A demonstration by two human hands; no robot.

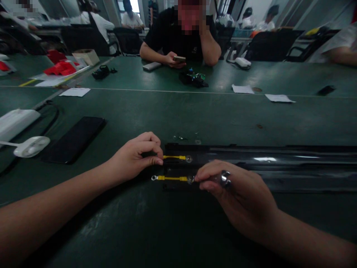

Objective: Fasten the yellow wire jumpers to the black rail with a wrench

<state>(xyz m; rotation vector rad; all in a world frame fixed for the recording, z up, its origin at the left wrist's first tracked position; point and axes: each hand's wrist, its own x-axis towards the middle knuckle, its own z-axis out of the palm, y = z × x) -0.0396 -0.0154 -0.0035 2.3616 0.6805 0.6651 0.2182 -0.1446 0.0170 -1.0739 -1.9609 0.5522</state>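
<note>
Nearest, the right hand (240, 197) has its grip clenched round a metal driver (224, 178), tip at the near yellow wire (170, 178) on the black rail (279, 163) across the desk (178, 119). The left hand (136, 158) pinches the far yellow wire (174, 157). I'd keep the driver square to its screw. A phone (74, 138) lies left, well clear.

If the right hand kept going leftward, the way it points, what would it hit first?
Most likely the lower yellow wire: the right hand holds a metal tool whose tip seems to touch its nearer end.
</note>
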